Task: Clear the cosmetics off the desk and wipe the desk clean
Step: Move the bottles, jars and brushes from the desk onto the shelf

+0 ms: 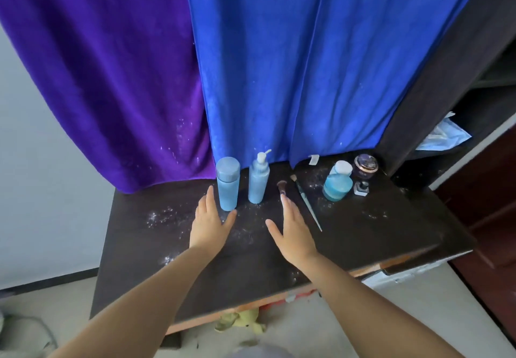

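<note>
A person reaches both bare arms over a dark worktop [363, 234] dusted with white powder [160, 215]. The left hand [208, 220] hovers flat with fingers straight and thumb spread, holding nothing; its thumb tip lies just at the foot of a capped light-blue bottle [227, 183] standing upright directly beyond it. The right hand [291, 227] is likewise flat and spread, empty, thumb angled toward the left hand. Whether either palm touches the surface cannot be told.

Between the two hands and a little beyond them stands a light-blue pump bottle [259, 180], upright. Past the right hand's fingertips lies a short powder brush [282, 186], its handle end at the fingertips. Just to the outer side of the right hand a long thin makeup brush [307, 204] lies diagonally. Farther out on that side sit a squat blue bottle with a white cap [337, 186], a dark round jar [366, 165] and a small clear nail-polish bottle [361, 188], close together.

A blue curtain [307, 64] and a purple curtain [97, 78] hang beyond both hands.
</note>
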`<control>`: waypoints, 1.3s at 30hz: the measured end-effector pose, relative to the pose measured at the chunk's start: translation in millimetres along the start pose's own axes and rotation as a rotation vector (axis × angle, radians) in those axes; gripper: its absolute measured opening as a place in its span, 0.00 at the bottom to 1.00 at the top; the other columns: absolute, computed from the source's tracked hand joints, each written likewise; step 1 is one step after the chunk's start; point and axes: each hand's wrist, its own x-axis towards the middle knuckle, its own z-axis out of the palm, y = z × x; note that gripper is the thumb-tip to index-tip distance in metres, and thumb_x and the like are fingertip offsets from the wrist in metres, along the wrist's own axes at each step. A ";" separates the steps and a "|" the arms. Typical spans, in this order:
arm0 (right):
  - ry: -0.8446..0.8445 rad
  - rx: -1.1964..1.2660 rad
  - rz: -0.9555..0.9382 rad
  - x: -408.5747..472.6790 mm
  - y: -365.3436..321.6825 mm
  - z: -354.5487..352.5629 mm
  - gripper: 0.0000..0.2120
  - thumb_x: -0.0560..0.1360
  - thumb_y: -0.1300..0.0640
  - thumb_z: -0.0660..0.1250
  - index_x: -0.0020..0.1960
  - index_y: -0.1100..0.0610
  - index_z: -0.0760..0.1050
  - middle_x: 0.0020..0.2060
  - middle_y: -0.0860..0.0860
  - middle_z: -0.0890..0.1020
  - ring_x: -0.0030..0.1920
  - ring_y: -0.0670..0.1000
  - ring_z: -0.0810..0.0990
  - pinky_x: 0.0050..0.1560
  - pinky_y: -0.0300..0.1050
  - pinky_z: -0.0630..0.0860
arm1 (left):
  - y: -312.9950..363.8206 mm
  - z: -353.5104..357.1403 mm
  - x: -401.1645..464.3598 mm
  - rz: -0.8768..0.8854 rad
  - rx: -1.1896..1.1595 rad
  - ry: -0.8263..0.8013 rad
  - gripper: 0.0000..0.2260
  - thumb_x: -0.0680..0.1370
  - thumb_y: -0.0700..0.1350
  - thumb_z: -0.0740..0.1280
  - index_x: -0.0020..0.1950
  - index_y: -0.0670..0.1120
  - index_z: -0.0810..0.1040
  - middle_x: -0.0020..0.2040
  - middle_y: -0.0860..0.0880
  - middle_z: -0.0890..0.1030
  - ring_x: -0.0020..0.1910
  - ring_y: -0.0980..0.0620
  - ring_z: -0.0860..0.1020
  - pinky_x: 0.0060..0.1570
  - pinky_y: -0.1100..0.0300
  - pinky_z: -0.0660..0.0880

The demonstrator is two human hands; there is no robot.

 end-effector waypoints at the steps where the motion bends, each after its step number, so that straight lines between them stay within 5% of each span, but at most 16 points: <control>1: -0.028 0.126 0.035 17.1 -4.7 2.4 0.34 0.77 0.48 0.61 0.76 0.55 0.47 0.76 0.53 0.53 0.76 0.51 0.54 0.73 0.47 0.57 | 3.1 2.1 10.8 -0.034 -0.050 0.003 0.34 0.76 0.50 0.65 0.75 0.46 0.49 0.73 0.44 0.60 0.72 0.46 0.59 0.66 0.48 0.63; 5: 0.020 0.380 0.144 72.5 -22.1 16.0 0.37 0.72 0.54 0.70 0.74 0.59 0.53 0.72 0.56 0.63 0.71 0.51 0.62 0.71 0.43 0.60 | 8.8 11.3 43.9 -0.073 -0.220 0.028 0.32 0.74 0.46 0.67 0.74 0.48 0.55 0.69 0.46 0.65 0.67 0.48 0.66 0.62 0.51 0.67; 7: 0.065 0.428 0.151 88.9 -26.7 16.9 0.32 0.70 0.58 0.72 0.70 0.59 0.62 0.62 0.51 0.73 0.60 0.46 0.70 0.57 0.24 0.61 | 8.0 16.4 53.6 -0.085 -0.289 0.027 0.28 0.73 0.44 0.68 0.70 0.48 0.62 0.64 0.48 0.71 0.62 0.49 0.71 0.58 0.54 0.69; 11: 0.030 0.452 0.150 103.4 -26.6 19.5 0.24 0.71 0.56 0.72 0.63 0.57 0.69 0.49 0.48 0.76 0.50 0.48 0.73 0.41 0.23 0.63 | 11.3 20.8 63.2 -0.136 -0.326 0.020 0.17 0.73 0.44 0.70 0.58 0.48 0.67 0.51 0.52 0.75 0.49 0.52 0.75 0.48 0.60 0.68; 16: 0.067 0.514 0.167 104.3 -17.7 10.8 0.21 0.69 0.52 0.73 0.58 0.55 0.71 0.46 0.48 0.78 0.51 0.52 0.78 0.52 0.46 0.74 | 15.6 18.7 66.6 -0.087 -0.325 0.012 0.20 0.72 0.48 0.71 0.59 0.50 0.67 0.52 0.53 0.78 0.51 0.51 0.77 0.50 0.56 0.73; 21: 0.174 0.585 0.180 94.0 10.4 -40.1 0.21 0.70 0.52 0.72 0.60 0.53 0.69 0.48 0.48 0.79 0.48 0.48 0.77 0.45 0.37 0.72 | 62.4 20.9 75.7 0.066 -0.234 -0.034 0.21 0.71 0.51 0.71 0.59 0.51 0.68 0.50 0.54 0.78 0.49 0.50 0.77 0.51 0.54 0.74; 30: 0.463 0.573 0.264 41.1 138.5 -191.3 0.24 0.70 0.54 0.72 0.63 0.54 0.69 0.55 0.52 0.80 0.54 0.51 0.79 0.55 0.45 0.74 | 220.7 116.0 54.3 0.395 -0.190 -0.231 0.22 0.69 0.53 0.72 0.58 0.47 0.70 0.49 0.50 0.79 0.48 0.47 0.76 0.48 0.53 0.73; 39: 0.545 0.471 0.234 -11.2 273.0 -360.9 0.24 0.70 0.52 0.72 0.63 0.56 0.69 0.54 0.51 0.79 0.55 0.51 0.78 0.56 0.46 0.75 | 392.4 235.5 4.6 0.485 -0.370 -0.284 0.22 0.70 0.50 0.72 0.60 0.46 0.70 0.53 0.50 0.78 0.52 0.51 0.76 0.53 0.54 0.73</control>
